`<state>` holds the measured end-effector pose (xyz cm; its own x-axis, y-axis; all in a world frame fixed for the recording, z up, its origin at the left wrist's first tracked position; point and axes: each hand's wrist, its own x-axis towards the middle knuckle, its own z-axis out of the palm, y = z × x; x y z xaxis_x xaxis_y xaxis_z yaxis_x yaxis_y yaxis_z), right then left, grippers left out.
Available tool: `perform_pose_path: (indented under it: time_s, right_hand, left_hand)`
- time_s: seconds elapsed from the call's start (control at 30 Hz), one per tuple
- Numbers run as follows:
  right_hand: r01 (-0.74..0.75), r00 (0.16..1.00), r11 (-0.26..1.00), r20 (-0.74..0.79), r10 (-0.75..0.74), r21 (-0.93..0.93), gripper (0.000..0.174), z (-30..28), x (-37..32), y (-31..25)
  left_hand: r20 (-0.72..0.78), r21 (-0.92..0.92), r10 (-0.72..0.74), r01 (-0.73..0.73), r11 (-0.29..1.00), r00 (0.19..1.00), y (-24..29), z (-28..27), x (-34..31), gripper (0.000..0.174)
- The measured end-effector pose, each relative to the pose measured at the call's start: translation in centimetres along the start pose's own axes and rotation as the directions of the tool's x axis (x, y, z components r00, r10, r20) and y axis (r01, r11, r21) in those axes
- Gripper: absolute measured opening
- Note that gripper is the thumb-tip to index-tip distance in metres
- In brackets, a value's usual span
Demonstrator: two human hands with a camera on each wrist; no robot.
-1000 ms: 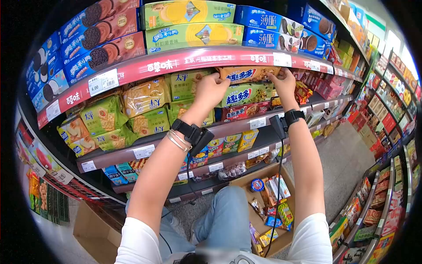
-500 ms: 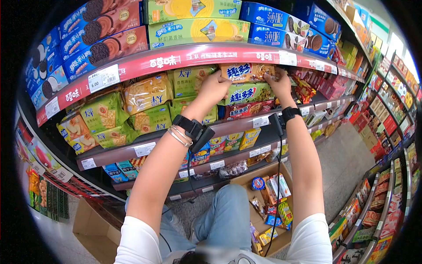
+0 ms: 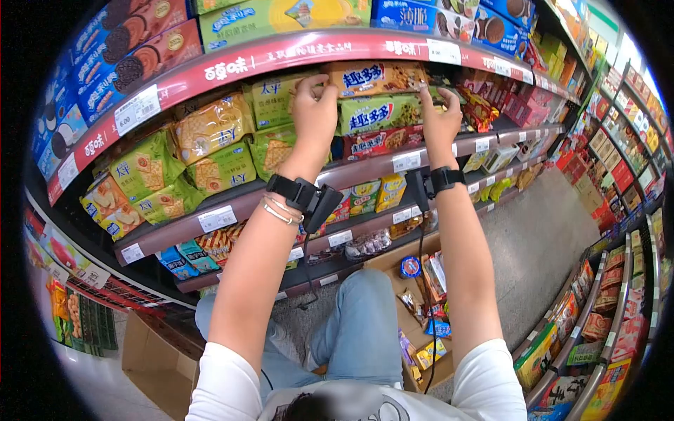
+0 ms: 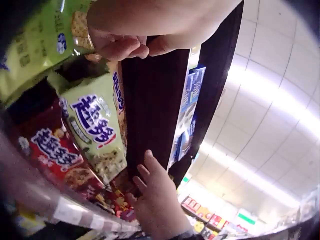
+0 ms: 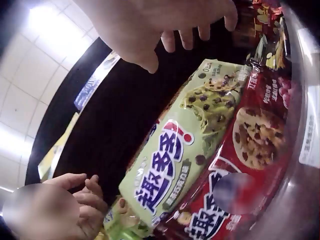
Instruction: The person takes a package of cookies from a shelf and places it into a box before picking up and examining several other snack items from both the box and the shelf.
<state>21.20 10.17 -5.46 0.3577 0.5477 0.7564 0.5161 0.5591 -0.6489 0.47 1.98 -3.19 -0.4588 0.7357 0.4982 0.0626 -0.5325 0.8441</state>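
Observation:
An orange cookie pack (image 3: 379, 78) lies on top of a green cookie pack (image 3: 379, 112), with a red cookie pack (image 3: 379, 142) lowest in the stack. My left hand (image 3: 314, 116) is at the stack's left end, fingers loosely bent and nothing between them. At the right end, my right hand (image 3: 441, 121) has its thumb up beside the orange pack and its fingers spread apart. From the right wrist, the green pack (image 5: 180, 135) shows whole, while the orange one is mostly hidden behind it.
Green cracker packs (image 3: 223, 168) fill the shelf to the left. Above runs a red shelf edge (image 3: 302, 52) with boxed cookies over it. A cardboard box (image 3: 385, 261) with assorted snacks stands on the floor, and another carton (image 3: 158, 358) is at lower left.
Both hands held the orange pack's ends; now they have let go and it rests on the green pack. The right fingers have spread, and the head view has shifted.

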Motion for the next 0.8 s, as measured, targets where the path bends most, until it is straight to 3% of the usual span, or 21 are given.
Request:
perform_pose_path:
  time_s: [0.03,0.17,0.3,0.37,0.47,0.57,0.6,0.67,0.73,0.8]
  right_hand:
    - [-0.007,1.000,0.998,0.002,0.007,0.056,0.039,-0.5,-0.8,-0.1]
    - [-0.022,1.000,0.977,0.021,0.018,0.210,0.025,-2.3,-5.7,0.6]
    - [-0.184,0.978,0.963,0.138,0.159,0.195,0.021,-6.4,-11.7,3.2]
    - [-0.256,0.959,0.950,0.169,0.226,0.180,0.019,-9.2,-15.0,5.6]
    - [-0.497,0.866,0.848,0.172,0.470,0.183,0.018,-14.4,-20.7,10.5]
    - [-0.769,0.639,0.628,0.167,0.751,0.120,0.018,-20.6,-27.4,16.7]
    - [-0.840,0.541,0.538,0.175,0.823,0.067,0.019,-22.7,-29.9,18.8]
    - [-0.869,0.479,0.492,0.157,0.863,-0.052,0.021,-26.4,-35.1,22.1]
    - [-0.906,0.370,0.392,0.152,0.916,-0.159,0.028,-30.0,-40.6,25.3]
    - [-0.969,0.041,0.059,0.077,0.996,-0.241,0.037,-31.5,-43.1,24.5]
  left_hand:
    - [-0.030,-0.062,-0.020,0.018,0.998,0.999,0.7,0.4,-1.1,0.022]
    - [0.096,-0.206,-0.207,0.223,0.953,0.974,0.1,1.9,-6.4,0.012]
    - [0.248,-0.089,-0.312,0.343,0.935,0.917,-5.7,4.2,-14.0,0.012]
    - [0.321,0.005,-0.448,0.471,0.882,0.835,-9.0,4.9,-18.1,0.014]
    - [0.401,0.068,-0.657,0.694,0.716,0.639,-12.1,5.5,-24.8,0.016]
    - [0.457,0.220,-0.756,0.763,0.607,0.470,-15.6,6.0,-31.8,0.018]
    - [0.449,0.252,-0.759,0.749,0.613,0.471,-17.3,6.1,-34.2,0.018]
    - [0.418,0.310,-0.830,0.801,0.513,0.369,-18.5,6.2,-37.3,0.019]
    - [0.401,0.390,-0.851,0.778,0.493,0.339,-20.2,6.2,-40.4,0.021]
    - [0.395,0.472,-0.849,0.715,0.516,0.352,-22.6,5.9,-43.0,0.023]
